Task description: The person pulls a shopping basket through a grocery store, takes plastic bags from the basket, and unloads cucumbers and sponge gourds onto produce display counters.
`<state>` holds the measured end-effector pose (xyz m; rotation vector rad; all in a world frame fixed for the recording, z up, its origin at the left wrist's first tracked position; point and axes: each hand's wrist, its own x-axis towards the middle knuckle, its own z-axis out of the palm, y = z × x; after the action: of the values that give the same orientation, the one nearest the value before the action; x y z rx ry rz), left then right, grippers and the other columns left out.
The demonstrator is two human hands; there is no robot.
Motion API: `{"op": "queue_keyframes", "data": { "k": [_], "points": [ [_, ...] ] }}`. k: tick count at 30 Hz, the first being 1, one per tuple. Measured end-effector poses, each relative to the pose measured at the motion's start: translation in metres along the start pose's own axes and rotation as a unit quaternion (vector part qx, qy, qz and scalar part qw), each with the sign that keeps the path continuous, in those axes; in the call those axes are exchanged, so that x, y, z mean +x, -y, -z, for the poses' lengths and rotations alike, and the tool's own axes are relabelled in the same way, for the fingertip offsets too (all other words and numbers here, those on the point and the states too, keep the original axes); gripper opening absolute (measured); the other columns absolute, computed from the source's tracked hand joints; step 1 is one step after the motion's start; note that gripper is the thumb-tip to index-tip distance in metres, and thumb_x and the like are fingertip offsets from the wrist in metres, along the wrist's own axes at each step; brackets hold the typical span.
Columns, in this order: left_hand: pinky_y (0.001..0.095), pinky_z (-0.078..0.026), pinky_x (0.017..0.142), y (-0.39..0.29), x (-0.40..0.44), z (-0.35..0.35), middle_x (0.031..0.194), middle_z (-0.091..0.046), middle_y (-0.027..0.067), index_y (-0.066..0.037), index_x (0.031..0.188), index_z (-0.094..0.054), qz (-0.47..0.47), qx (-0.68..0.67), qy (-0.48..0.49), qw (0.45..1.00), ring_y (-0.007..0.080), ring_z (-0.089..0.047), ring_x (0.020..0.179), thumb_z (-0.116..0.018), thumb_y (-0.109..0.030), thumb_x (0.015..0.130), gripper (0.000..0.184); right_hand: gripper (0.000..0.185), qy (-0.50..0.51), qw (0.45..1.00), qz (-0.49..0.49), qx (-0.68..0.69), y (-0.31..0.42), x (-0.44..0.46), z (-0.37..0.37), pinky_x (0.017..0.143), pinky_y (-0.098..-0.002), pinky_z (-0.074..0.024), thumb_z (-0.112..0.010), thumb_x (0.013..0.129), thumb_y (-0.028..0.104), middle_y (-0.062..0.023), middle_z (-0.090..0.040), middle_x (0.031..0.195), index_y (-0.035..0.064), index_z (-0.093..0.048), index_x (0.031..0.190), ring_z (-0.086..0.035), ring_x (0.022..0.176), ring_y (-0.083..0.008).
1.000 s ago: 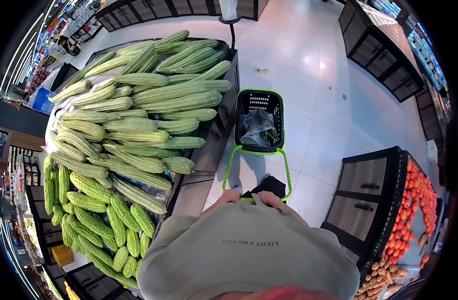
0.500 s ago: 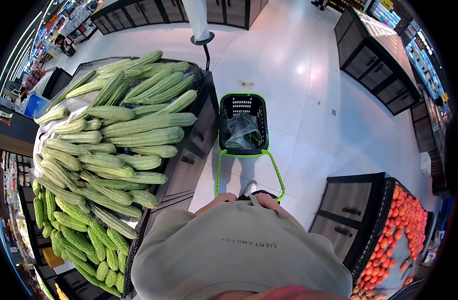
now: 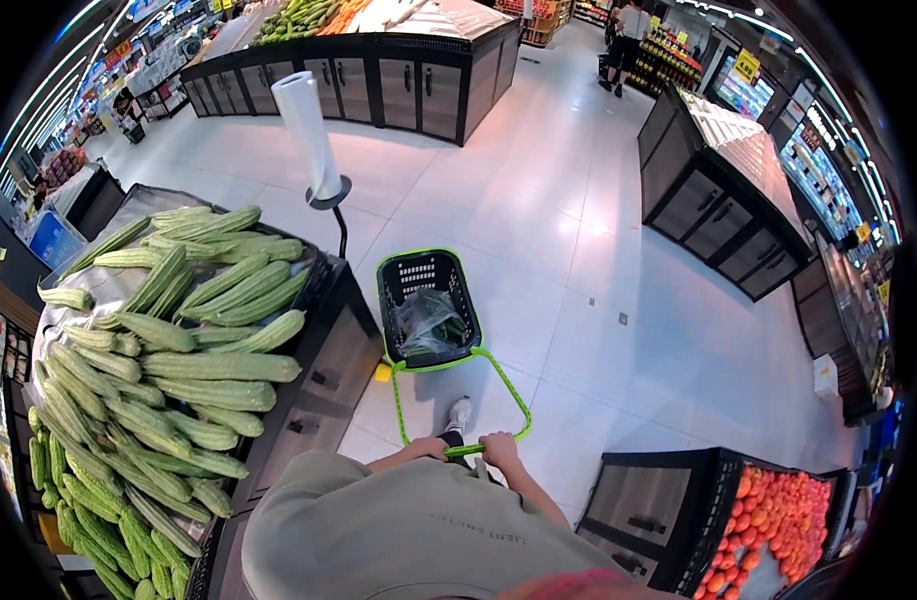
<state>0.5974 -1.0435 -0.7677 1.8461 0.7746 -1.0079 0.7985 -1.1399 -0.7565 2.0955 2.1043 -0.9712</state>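
Observation:
Both hands are on the green handle [image 3: 466,450] of a black basket with a green rim [image 3: 381,300]. My left hand [image 3: 427,449] is closed round the handle's left part, partly hidden by the grey-green shirt. At the handle's right part my right hand [image 3: 499,449] is wrapped round it. The basket stands ahead of me on the floor, with a clear plastic bag [image 3: 429,322] of dark green produce inside. My shoe [image 3: 460,413] shows between the handle's arms.
Left is a stand with long ridged gourds [image 3: 219,367] and bitter gourds [image 3: 99,530]. A bag roll [image 3: 309,135] stands on a post by its far corner. Tomatoes [image 3: 769,520] fill a stand at lower right. Cabinets [image 3: 714,215] line the right; a person [image 3: 630,45] is far ahead.
The view has tilted up and shifted, showing more of the aisle ahead. The gourd stand, basket and tomatoes sit lower in the frame. Both hands now show more clearly on the handle.

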Motion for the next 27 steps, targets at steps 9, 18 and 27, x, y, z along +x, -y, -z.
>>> {"op": "queue_keyframes", "data": {
  "k": [9, 18, 27],
  "points": [
    [0.041, -0.048, 0.072, -0.052, 0.121, 0.144, 0.095, -0.063, 0.0085, -0.021, 0.106, -0.06, -0.077, 0.003, -0.007, 0.997, 0.0262, -0.061, 0.089, -0.06, -0.036, 0.065, 0.044, 0.019, 0.0, 0.998, 0.053, -0.034, -0.12, 0.091, 0.073, 0.068, -0.0425, -0.044, -0.059, 0.068, 0.03, -0.0077, -0.062, 0.075, 0.0164, -0.064, 0.081, -0.059, 0.078, -0.0285],
    [0.0414, -0.048, 0.072, -0.084, 0.19, 0.283, 0.095, -0.063, 0.0081, -0.022, 0.106, -0.06, -0.062, 0.006, -0.065, 0.996, 0.0259, -0.061, 0.089, -0.06, -0.036, 0.066, 0.043, 0.017, 0.058, 0.99, 0.098, -0.079, -0.182, 0.208, 0.131, 0.072, -0.041, -0.0444, -0.055, 0.071, 0.027, -0.0065, -0.064, 0.078, 0.018, -0.065, 0.082, -0.06, 0.081, -0.0274],
    [0.0418, -0.048, 0.072, -0.063, 0.225, 0.334, 0.095, -0.063, 0.0077, -0.022, 0.106, -0.06, 0.034, -0.121, -0.137, 0.983, 0.0255, -0.061, 0.09, -0.06, -0.036, 0.067, 0.042, 0.02, 0.139, 0.972, 0.179, -0.052, -0.241, 0.33, 0.172, 0.073, -0.0469, -0.0397, -0.051, 0.076, 0.031, -0.0069, -0.064, 0.086, 0.0187, -0.063, 0.086, -0.061, 0.087, -0.027]
  ]
}}
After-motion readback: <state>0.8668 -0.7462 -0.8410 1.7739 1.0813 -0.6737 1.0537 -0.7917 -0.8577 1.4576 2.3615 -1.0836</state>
